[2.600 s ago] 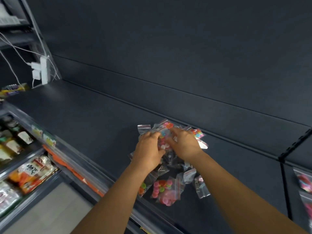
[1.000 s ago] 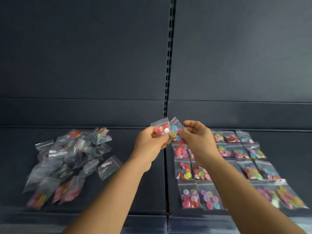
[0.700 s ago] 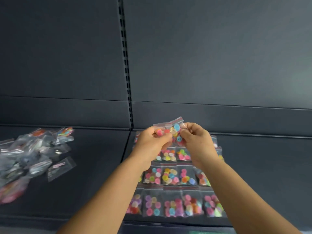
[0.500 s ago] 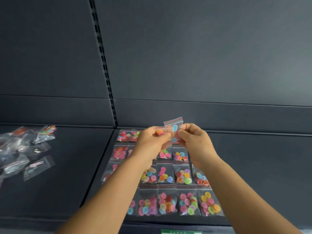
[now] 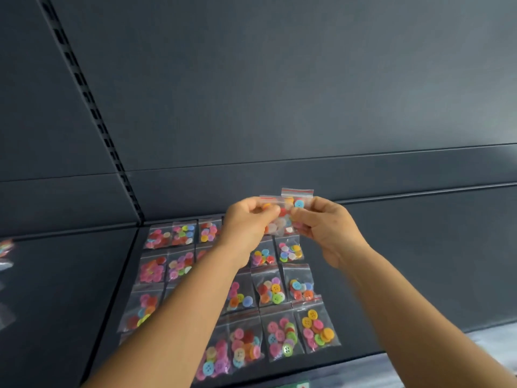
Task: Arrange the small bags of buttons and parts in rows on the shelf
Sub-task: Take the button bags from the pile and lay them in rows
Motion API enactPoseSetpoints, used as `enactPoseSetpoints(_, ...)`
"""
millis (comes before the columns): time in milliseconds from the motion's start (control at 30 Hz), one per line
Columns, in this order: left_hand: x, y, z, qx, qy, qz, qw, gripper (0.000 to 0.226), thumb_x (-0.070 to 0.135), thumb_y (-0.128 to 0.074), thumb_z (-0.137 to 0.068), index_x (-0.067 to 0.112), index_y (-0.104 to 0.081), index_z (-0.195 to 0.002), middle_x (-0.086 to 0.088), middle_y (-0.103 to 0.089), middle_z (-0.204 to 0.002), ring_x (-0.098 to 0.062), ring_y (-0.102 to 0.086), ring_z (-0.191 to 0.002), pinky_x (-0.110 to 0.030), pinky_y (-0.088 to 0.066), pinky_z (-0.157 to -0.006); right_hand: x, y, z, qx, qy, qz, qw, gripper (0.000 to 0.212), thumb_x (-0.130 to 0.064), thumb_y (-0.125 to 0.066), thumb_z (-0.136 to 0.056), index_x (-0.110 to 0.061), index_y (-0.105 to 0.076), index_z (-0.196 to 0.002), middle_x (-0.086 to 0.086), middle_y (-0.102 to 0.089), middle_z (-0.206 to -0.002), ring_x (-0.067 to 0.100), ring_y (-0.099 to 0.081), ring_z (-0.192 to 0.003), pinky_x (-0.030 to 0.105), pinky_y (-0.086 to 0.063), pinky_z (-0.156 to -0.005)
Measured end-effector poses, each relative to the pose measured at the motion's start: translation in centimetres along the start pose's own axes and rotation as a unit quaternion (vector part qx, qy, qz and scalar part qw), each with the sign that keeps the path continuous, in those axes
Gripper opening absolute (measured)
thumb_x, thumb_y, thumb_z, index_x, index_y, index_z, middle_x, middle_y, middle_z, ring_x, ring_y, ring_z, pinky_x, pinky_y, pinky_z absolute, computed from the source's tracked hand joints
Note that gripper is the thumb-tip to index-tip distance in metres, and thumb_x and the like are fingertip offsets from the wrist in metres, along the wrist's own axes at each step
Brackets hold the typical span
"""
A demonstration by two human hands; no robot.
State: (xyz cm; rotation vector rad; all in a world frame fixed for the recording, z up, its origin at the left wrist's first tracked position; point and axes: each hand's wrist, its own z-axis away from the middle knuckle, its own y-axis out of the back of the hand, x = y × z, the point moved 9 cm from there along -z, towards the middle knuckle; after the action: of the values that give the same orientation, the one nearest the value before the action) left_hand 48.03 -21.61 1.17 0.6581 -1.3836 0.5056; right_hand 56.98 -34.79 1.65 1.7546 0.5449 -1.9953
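Observation:
Both hands are raised over the dark shelf [image 5: 419,261]. My left hand [image 5: 247,225] pinches one small clear bag of buttons [image 5: 275,222], and my right hand [image 5: 321,225] pinches a second small bag of buttons [image 5: 298,198] with a red zip strip. The two bags overlap between my fingertips. Below them, several bags of coloured buttons lie flat in rows [image 5: 268,292] on the shelf; my forearms hide part of the rows.
A slotted upright [image 5: 92,107] runs up the dark back panel on the left. A blurred edge of the loose bag pile [image 5: 5,247] shows at the far left. Bare shelf surface lies to the right of the rows. The shelf's front edge [image 5: 307,383] is at the bottom.
I lifted two bags from the loose pile and turned right; the pile slid out to the left edge. The rows now sit under my hands, which stay together holding the bags.

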Motion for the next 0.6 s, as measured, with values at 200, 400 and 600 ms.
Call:
enactPoseSetpoints(200, 0.5, -2.6, -0.2, -0.008, -0.009, 0.003, 1.000, 0.009, 0.031, -0.073, -0.080, 0.024, -0.069, -0.084, 0.008, -0.072, -0.079, -0.008, -0.069, -0.075, -0.022, -0.055, -0.062, 0.5, 1.3, -0.3, -0.016, -0.002, -0.017, 1.000, 0.012, -0.010, -0.070, -0.082, -0.003, -0.068, -0.092, 0.011, -0.073, -0.085, 0.018, -0.068, -0.073, 0.030, -0.058, -0.070)
enactPoseSetpoints(400, 0.3, -5.3, -1.2, 0.000, 0.032, 0.014, 0.999, 0.013, 0.037, -0.066, -0.085, 0.025, -0.068, -0.088, 0.003, -0.073, -0.085, -0.016, -0.070, -0.081, -0.037, -0.058, -0.077, 0.0, 4.1, -2.3, -0.004, 0.013, -0.007, 1.000, 0.009, -0.008, -0.068, -0.083, -0.011, -0.067, -0.075, 0.005, -0.069, -0.071, 0.010, -0.065, -0.060, 0.021, -0.054, -0.056)
enactPoseSetpoints(600, 0.4, -9.4, -2.0, -0.041, 0.049, 0.025, 0.998, 0.010, 0.021, -0.072, -0.081, 0.018, -0.067, -0.089, 0.000, -0.072, -0.078, -0.009, -0.066, -0.065, -0.020, -0.056, -0.061, 0.5, 8.1, -5.3, -0.012, 0.005, -0.004, 1.000, 0.012, -0.007, -0.069, -0.082, -0.012, -0.068, -0.071, 0.004, -0.070, -0.069, 0.015, -0.065, -0.062, 0.028, -0.057, -0.065)
